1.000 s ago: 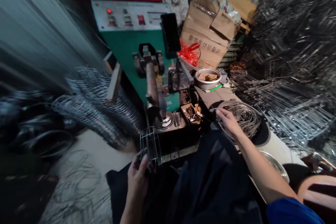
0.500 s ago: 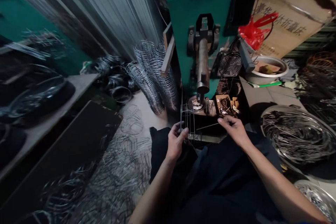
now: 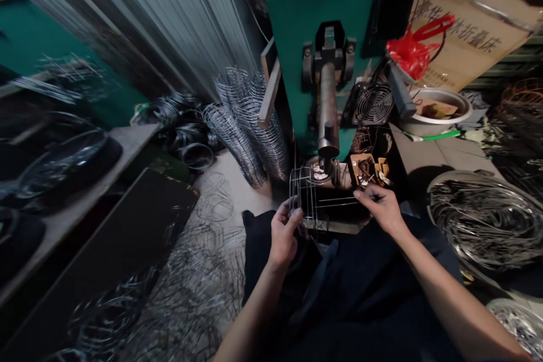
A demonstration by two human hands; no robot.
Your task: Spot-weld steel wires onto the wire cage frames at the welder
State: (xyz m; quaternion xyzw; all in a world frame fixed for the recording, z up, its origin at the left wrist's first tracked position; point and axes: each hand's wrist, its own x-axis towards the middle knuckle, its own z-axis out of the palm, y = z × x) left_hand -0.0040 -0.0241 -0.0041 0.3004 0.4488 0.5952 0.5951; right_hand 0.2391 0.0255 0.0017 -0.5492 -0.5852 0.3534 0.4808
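Note:
My left hand (image 3: 287, 227) is closed on the side of a small wire frame (image 3: 302, 178), which stands up in front of the machine's lower electrode. My right hand (image 3: 376, 203) is pinched on the right end of a thin straight wire (image 3: 337, 199) that reaches left toward the frame. Whether the wire touches the frame is too small to tell. Above both hands, the steel arm (image 3: 328, 107) of a green machine (image 3: 322, 11) points down, its tip close over the round lower electrode (image 3: 319, 172).
Stacked wire rings (image 3: 248, 124) stand left of the machine. A box of small parts (image 3: 370, 171) sits behind my right hand. Farther right are a metal bowl (image 3: 441, 120) and a basin of wires (image 3: 435, 192). Loose wire pieces (image 3: 190, 277) cover the floor at left.
The wire frame has turned slightly in my left hand, so more of its wires show. My right hand has shifted slightly right with its wire. The camera view has moved a little.

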